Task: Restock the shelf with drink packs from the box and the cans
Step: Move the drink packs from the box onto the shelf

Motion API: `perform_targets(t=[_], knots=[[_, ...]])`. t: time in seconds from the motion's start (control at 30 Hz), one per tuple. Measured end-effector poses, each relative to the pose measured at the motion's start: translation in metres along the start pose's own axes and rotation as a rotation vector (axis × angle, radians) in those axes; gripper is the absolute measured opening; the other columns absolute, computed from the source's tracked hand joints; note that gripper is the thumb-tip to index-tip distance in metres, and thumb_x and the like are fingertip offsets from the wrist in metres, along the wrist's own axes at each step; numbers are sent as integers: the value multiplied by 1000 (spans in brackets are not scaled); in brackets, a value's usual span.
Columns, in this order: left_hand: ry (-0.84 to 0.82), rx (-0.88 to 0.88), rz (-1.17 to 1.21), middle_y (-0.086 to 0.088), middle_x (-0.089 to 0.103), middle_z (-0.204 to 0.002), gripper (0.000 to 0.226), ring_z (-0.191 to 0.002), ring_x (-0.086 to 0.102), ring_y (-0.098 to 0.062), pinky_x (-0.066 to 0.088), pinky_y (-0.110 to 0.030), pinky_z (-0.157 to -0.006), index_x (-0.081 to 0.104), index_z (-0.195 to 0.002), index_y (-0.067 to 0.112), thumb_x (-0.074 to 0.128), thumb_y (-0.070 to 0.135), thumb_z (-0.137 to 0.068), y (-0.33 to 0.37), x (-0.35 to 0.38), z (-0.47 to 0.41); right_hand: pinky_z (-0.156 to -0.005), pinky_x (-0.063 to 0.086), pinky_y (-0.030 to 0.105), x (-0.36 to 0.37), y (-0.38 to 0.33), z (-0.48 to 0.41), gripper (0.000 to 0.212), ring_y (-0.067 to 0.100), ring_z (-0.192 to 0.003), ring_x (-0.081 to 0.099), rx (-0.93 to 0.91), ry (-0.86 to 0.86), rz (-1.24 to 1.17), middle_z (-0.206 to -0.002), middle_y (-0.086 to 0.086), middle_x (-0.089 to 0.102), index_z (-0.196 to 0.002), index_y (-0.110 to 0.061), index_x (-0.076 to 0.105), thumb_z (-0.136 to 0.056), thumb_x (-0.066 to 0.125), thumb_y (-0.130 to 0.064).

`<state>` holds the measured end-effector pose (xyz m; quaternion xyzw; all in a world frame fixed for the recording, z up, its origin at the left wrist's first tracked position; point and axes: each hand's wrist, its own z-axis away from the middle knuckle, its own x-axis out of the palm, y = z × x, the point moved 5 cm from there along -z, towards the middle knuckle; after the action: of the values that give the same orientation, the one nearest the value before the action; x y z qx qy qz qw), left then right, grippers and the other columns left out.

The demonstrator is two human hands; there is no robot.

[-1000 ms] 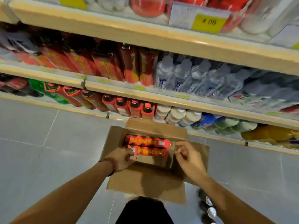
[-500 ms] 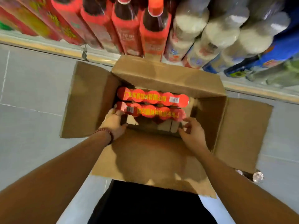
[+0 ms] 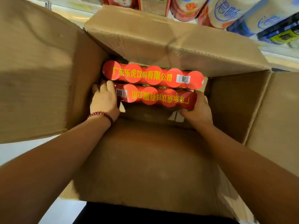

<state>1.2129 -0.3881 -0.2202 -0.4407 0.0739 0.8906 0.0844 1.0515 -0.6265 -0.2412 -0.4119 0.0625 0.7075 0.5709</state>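
Note:
An open cardboard box [image 3: 163, 36] fills the view, its flaps spread outward. Inside stand two red shrink-wrapped drink packs with yellow lettering. The far pack [image 3: 152, 76] rests against the box's back wall. The near pack [image 3: 153, 97] is clasped from both ends: my left hand [image 3: 104, 101], with a bead bracelet on the wrist, presses its left end, and my right hand [image 3: 198, 109] grips its right end. The box space in front of the near pack is dark and its bottom is mostly hidden.
The bottom shelf edge [image 3: 278, 57] runs behind the box, with red bottles [image 3: 153, 4], white bottles [image 3: 226, 12] and blue-labelled bottles [image 3: 281, 31] standing on it. Pale floor tiles [image 3: 19, 151] show at the left of the box.
The view has dropped much closer to the box. Both hands have gone deeper in and closed on the ends of the near red pack.

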Motion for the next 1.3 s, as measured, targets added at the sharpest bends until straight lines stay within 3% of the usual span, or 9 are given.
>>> perform_targets(t=[0.17, 0.27, 0.43, 0.7, 0.83, 0.97, 1.13, 1.2, 1.3], knots=[[72, 80, -25, -26, 50, -122, 60, -110, 51, -43, 46, -48, -90, 33, -125, 2, 62, -6, -73, 2, 0, -15, -96, 42, 40, 10, 7, -8, 82, 27, -126, 47, 20, 74, -96, -138, 6, 46, -138, -19, 34, -70, 80, -24], [84, 114, -36, -26, 51, -121, 63, -103, 56, -42, 49, -46, -86, 32, -126, 4, 63, -7, -73, 1, 7, -18, -87, 36, 30, 15, 13, -14, 79, 26, -124, 48, 45, 98, -173, -134, 6, 52, -133, -19, 40, -66, 82, -22], [109, 131, -26, -25, 52, -121, 69, -104, 57, -41, 50, -46, -86, 32, -127, 5, 69, -5, -70, 0, 8, -24, -90, 40, 31, 20, 17, -21, 77, 25, -121, 52, 56, 129, -241, -127, 5, 58, -126, -18, 44, -62, 85, -18], [99, 168, 52, -21, 48, -124, 71, -112, 48, -39, 45, -49, -90, 36, -117, 6, 78, 3, -60, -2, -6, 3, -78, 42, 31, 1, 31, -1, 72, 17, -108, 53, 93, 120, -169, -117, 2, 60, -117, -22, 46, -58, 88, -26], [135, 215, 24, -21, 51, -117, 75, -100, 54, -43, 45, -51, -83, 35, -116, 5, 82, 14, -57, 1, -37, 27, -75, 42, 25, -27, 27, 30, 68, 8, -96, 47, 89, 102, -204, -98, -12, 52, -107, -26, 46, -54, 89, -27], [156, 264, 91, -19, 49, -113, 73, -93, 55, -44, 45, -49, -75, 35, -109, 7, 84, 19, -56, 6, -85, 60, -64, 42, 19, -70, 5, 66, 67, 10, -84, 54, 27, 120, -259, -89, -12, 54, -99, -26, 47, -48, 91, -25], [166, 324, 225, -14, 51, -104, 70, -90, 50, -30, 41, -38, -68, 34, -97, 14, 87, 27, -53, 15, -187, 114, -54, 38, 5, -164, -45, 118, 67, -3, -71, 54, -68, 149, -312, -77, -21, 57, -93, -30, 49, -44, 91, -18], [174, 330, 227, -7, 47, -94, 70, -82, 45, -22, 37, -31, -62, 30, -91, 20, 88, 30, -52, 15, -207, 125, -69, 42, 15, -183, -59, 128, 68, 7, -79, 58, -92, 132, -314, -82, -20, 58, -96, -27, 49, -45, 92, -14], [223, 417, 261, -5, 47, -88, 69, -75, 43, -19, 29, -23, -52, 30, -88, 19, 88, 31, -52, 22, -275, 164, -75, 48, 30, -243, -98, 166, 65, 14, -84, 59, -175, 155, -289, -85, -12, 60, -99, -19, 51, -49, 92, -15]])
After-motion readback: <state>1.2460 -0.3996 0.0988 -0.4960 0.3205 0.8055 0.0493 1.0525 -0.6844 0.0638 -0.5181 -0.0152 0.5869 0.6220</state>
